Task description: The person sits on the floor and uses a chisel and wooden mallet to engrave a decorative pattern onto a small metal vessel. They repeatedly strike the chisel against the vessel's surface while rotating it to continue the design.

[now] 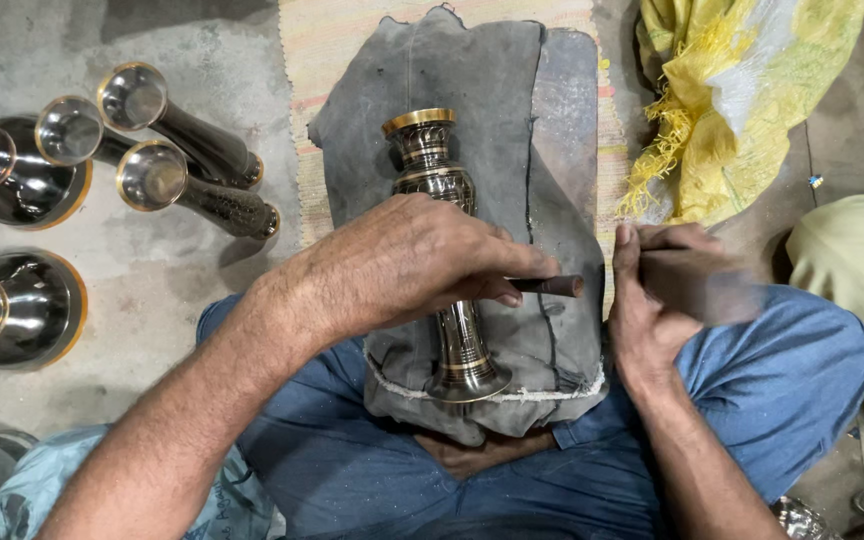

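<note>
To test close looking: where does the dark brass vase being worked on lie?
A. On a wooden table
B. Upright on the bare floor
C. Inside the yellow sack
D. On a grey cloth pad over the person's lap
D: the vase lies across the grey cloth pad under the left hand.

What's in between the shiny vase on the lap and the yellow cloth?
In the head view, between the brass vase and the yellow cloth lie the grey padded cloth under the vase, then a strip of woven mat.
</note>
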